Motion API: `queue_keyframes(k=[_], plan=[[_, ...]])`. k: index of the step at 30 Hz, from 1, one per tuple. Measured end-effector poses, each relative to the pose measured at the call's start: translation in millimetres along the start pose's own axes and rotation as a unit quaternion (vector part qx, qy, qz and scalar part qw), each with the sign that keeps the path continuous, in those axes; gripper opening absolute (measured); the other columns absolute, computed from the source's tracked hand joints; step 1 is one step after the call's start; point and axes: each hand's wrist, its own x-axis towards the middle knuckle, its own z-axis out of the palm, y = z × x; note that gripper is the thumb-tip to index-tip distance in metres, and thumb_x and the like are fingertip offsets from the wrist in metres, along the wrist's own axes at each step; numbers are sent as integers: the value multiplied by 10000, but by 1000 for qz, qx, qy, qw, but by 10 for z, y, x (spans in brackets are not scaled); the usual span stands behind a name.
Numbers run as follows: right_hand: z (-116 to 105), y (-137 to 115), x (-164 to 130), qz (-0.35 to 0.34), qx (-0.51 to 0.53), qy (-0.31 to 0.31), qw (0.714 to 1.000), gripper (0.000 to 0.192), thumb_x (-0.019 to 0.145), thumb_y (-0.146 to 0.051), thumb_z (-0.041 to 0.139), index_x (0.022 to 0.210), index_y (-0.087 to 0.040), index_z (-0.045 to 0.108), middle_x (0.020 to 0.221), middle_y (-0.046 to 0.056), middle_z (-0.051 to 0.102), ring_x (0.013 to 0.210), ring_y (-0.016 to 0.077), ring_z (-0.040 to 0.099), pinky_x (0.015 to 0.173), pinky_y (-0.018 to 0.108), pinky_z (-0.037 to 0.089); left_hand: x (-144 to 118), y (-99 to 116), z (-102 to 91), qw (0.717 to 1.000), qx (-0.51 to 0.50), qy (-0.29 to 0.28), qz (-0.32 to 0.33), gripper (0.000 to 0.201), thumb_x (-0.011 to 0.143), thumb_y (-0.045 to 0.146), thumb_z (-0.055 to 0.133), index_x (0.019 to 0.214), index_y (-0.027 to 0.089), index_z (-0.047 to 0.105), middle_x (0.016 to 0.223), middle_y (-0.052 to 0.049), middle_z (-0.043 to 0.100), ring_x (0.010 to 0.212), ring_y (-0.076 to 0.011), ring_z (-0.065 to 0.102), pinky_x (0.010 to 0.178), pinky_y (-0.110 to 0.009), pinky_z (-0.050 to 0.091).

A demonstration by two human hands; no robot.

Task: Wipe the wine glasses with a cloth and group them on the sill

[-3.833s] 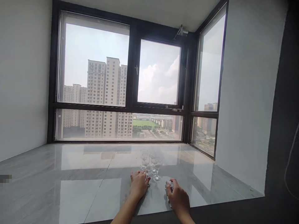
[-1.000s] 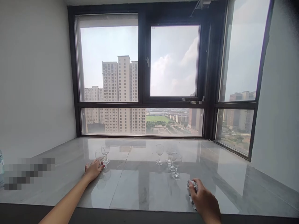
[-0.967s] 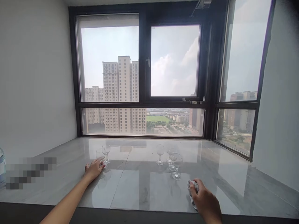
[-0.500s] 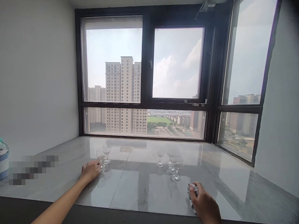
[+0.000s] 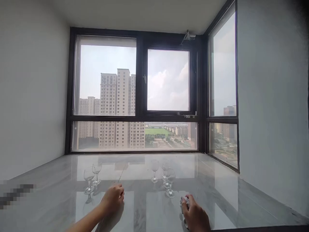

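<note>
Glossy marble surface (image 5: pixel 217 193) runs under the big window (image 5: pixel 135 93). Two wine glasses (image 5: pixel 93 177) stand apart at my left, three more glasses (image 5: pixel 164 177) wait clustered ahead. My left hand (image 5: pixel 113 198) hangs loosely curled and empty between the groups, touching neither. My right hand (image 5: pixel 195 216) is clenched round a crumpled cloth (image 5: pixel 184 202), just short of the nearest glass.

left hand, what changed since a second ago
The left hand let go of the left glass and drew right, now empty between the two groups. The right hand still grips the cloth. All the glasses stand where they were.
</note>
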Motion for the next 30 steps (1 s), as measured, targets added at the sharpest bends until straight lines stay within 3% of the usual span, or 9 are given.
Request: queue_keyframes(k=[5,9,12,15,20,24,27,30], plan=[[27,-1,8,3,-10,38,999,300,959,-399,304,1000,-245,559,919,40,716,806,208,676,638,276,397,410,938,282,996,-68,-4,65,189,821,188,437,777,204,621,903,-40,632,839,-168,577,726,-265,378],[21,13,-2,-10,-8,41,999,294,961,-396,312,1003,-243,559,887,34,715,797,202,676,628,268,383,712,1348,339,996,-91,7,23,229,818,231,463,939,210,656,1034,-71,611,1027,-209,540,885,-314,376],[15,16,-17,-6,-13,49,999,293,964,-393,310,1001,-237,555,860,35,714,779,200,672,618,267,369,881,1439,391,997,-72,-17,-25,346,790,321,517,1104,253,646,1173,-91,567,1173,-276,458,1023,-451,289],[14,14,-22,-2,-9,51,999,287,963,-399,322,1004,-237,555,869,37,713,769,194,667,607,263,357,977,1456,492,996,-64,-60,-33,397,800,403,506,1163,309,637,1303,-93,514,1259,-308,394,1077,-553,181],[2,-1,-15,-3,-1,48,999,274,963,-392,327,999,-239,552,875,32,709,774,196,664,611,264,352,1034,1508,644,992,-62,-104,-33,579,838,412,423,1411,327,416,1519,-100,322,1379,-335,266,1097,-605,80],[-16,-13,-21,-3,-4,49,999,266,964,-373,325,1001,-236,550,879,33,706,792,196,664,638,265,363,1056,1548,646,992,-63,-106,-19,542,877,382,317,1402,318,436,1505,-81,369,1388,-338,250,1083,-649,16],[-29,-10,-30,-2,-6,47,999,275,962,-377,322,1020,-234,550,867,34,705,789,199,662,640,269,369,1040,1525,589,994,-61,-93,-1,526,884,418,293,1365,323,484,1463,-50,437,1399,-319,216,1103,-610,-54],[-42,-2,-36,-2,-4,41,999,292,959,-386,319,1038,-231,554,892,44,710,798,200,665,642,269,378,961,1438,506,994,-55,-94,4,524,870,455,312,1324,316,533,1412,-53,492,1377,-326,243,1113,-595,-35]])
